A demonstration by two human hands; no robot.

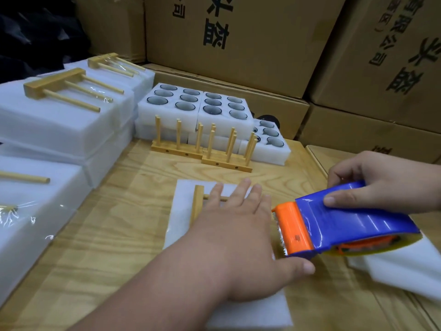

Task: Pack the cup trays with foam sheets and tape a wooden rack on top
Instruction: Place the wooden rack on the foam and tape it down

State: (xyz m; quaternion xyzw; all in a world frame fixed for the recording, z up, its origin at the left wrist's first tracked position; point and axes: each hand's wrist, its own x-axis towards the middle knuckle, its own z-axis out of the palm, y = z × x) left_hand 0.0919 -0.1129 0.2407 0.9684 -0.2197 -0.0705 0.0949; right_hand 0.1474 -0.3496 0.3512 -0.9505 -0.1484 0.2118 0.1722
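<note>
A foam-wrapped pack (182, 206) lies on the wooden table in front of me, with a wooden rack (198, 203) lying flat on top. My left hand (236, 230) presses down on the rack and foam with straight, spread fingers. My right hand (381, 185) grips a blue and orange tape dispenser (334, 225), whose orange blade end sits at the pack's right edge beside my left hand. Most of the rack is hidden under my left hand.
Finished foam packs with taped racks (64, 91) are stacked at the left. Open foam cup trays (195, 103) and two upright wooden racks (205, 149) stand at the back. Loose foam sheets (405, 266) lie at the right. Cardboard boxes (238, 32) wall the far side.
</note>
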